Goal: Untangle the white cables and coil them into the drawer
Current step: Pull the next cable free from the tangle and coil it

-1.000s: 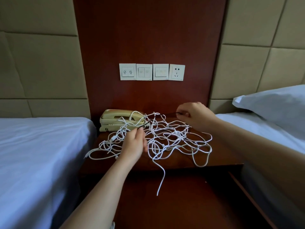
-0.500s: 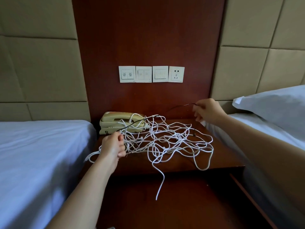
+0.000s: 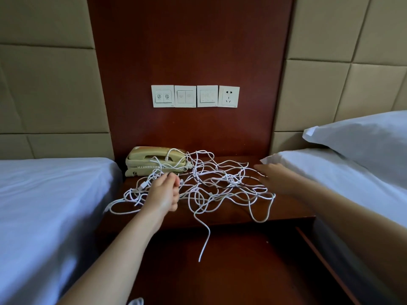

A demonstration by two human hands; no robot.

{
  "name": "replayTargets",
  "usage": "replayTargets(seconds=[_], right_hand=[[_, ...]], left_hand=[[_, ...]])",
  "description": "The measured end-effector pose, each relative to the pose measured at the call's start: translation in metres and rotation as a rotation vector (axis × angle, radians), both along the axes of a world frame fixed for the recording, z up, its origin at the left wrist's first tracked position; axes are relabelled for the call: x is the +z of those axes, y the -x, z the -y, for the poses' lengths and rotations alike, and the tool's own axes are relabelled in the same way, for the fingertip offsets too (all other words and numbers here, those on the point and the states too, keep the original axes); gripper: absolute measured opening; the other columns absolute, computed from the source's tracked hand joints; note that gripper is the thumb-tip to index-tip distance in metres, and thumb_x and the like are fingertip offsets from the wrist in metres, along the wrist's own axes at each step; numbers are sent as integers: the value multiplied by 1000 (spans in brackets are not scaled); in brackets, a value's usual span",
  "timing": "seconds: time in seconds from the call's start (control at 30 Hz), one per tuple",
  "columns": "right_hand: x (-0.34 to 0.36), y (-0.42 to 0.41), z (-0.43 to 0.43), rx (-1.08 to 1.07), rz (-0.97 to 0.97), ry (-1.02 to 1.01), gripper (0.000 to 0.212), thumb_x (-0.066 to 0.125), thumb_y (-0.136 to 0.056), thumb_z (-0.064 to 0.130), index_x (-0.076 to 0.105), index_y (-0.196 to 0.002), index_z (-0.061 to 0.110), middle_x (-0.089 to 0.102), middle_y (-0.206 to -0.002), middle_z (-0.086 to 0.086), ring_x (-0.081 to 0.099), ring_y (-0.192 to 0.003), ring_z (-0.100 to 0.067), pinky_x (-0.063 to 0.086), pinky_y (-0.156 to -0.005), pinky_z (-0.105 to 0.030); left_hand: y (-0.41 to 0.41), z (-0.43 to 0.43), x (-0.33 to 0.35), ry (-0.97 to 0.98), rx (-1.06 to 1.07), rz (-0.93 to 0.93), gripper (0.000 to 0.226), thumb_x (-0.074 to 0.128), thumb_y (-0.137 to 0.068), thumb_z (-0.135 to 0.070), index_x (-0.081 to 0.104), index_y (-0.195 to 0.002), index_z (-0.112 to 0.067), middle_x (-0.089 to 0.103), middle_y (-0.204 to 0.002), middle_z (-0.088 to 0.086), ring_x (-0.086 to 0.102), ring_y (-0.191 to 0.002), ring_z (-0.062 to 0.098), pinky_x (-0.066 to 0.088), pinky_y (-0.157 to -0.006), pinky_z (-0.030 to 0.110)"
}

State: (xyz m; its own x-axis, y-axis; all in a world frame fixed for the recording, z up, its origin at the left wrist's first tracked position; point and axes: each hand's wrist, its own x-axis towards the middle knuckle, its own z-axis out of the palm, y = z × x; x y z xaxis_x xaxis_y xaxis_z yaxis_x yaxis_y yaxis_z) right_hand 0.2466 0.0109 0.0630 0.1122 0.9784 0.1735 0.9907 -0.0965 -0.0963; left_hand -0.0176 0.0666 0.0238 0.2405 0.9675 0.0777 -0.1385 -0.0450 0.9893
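Between two beds, the wooden nightstand [image 3: 288, 209] bore a beige telephone [image 3: 152, 160] at left; the left hand [image 3: 164, 194] pinched what seemed a thin dark strand; white cables [image 3: 229, 178] sprawled tangled across the top; the right hand [image 3: 272, 178], blurred, hovered with fingers spread, grasping nothing.

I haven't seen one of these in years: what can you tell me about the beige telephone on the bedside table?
The beige plastic corded telephone sits at the back left corner of the dark reddish wooden bedside table, close to the wooden wall panel. Its handset lies in the cradle on top, with a coiled cord along the front. Loops of the tangled white cables drape over its right half.
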Motion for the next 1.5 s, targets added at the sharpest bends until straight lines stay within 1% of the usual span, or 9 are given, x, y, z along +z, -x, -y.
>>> replayTargets(seconds=[0.13, 0.47, 0.6, 0.7, 0.8, 0.9, 1.1, 1.27, 1.5], right_hand=[[-21, -1, 11, 26, 1, 84, 44, 48, -95, 18, 41, -136, 4, 48, -138, -11, 48, -123, -26, 38, -98, -32], [-49, 20, 26, 40, 278, -249, 41, 40, -91, 21, 48, -131, 17, 45, -137, 0, 36, -123, -23, 33, -96, -34], [-49, 46, 25, 213, -112, -467, 46, 33, -89, 23, 58, -126, 10, 58, -122, -6, 47, -113, -28, 37, -91, -38], [-45, 65, 28, 324, -490, -405, 35, 43, -98, 19, 52, -131, 9, 58, -119, -6, 52, -113, -19, 37, -93, -26], [-41, 79, 31, 386, -675, -338, 31, 46, -98, 19, 54, -127, 12, 59, -84, 11, 58, -74, 6, 40, -68, -11], [-42, 81, 27, 371, -677, -407, 19, 50, -96, 18, 62, -110, 13, 54, -67, 12, 49, -54, 1, 33, -54, -14], [-45, 83, 25, 395, -457, -478, 31, 49, -90, 32, 64, -110, 14, 54, -101, 7, 46, -95, -7, 33, -86, -21], [-37, 82, 30, 455, -621, -354, 21, 48, -96, 14, 56, -77, 12, 52, -63, 7, 45, -59, -5, 33, -57, -18], [-37, 81, 30, 428, -606, -476, 18, 55, -94, 16, 60, -77, 19, 57, -62, -6, 47, -55, -22, 35, -53, -28]], left_hand=[[-14, 16, 1, -62, -31, -41, 37, 30, -103, -30, 42, -73, -11, 26, -41, -11, 19, -32, 4, 16, -34, 14], [-31, 35, -1, -105, -112, -92, 39, 27, -103, -30, 42, -72, -11, 23, -44, -9, 17, -34, 5, 15, -36, 13], [-31, 36, 3, -116, -149, -98, 41, 26, -103, -31, 42, -71, -11, 22, -45, -9, 17, -34, 5, 15, -35, 12], [-33, 40, 2, -135, -187, -127, 40, 27, -103, -30, 40, -71, -10, 21, -44, -9, 16, -34, 5, 15, -36, 11], [-39, 46, 0, -157, -241, -124, 39, 28, -103, -28, 40, -70, -11, 21, -43, -9, 15, -33, 4, 16, -37, 10], [-38, 49, -1, -169, -244, -115, 40, 28, -103, -28, 42, -70, -10, 21, -45, -9, 16, -34, 4, 17, -37, 10], [-32, 54, 1, -77, -365, -30, 42, 29, -102, -30, 41, -67, -10, 19, -47, -7, 13, -34, 4, 12, -40, 11], [-29, 53, 3, -26, -355, -50, 41, 35, -101, -28, 39, -64, -10, 19, -46, -7, 14, -34, 4, 11, -40, 12], [-24, 53, 1, 120, -478, -155, 46, 35, -99, -38, 39, -62, -12, 23, -46, -7, 18, -37, 4, 13, -40, 18]])
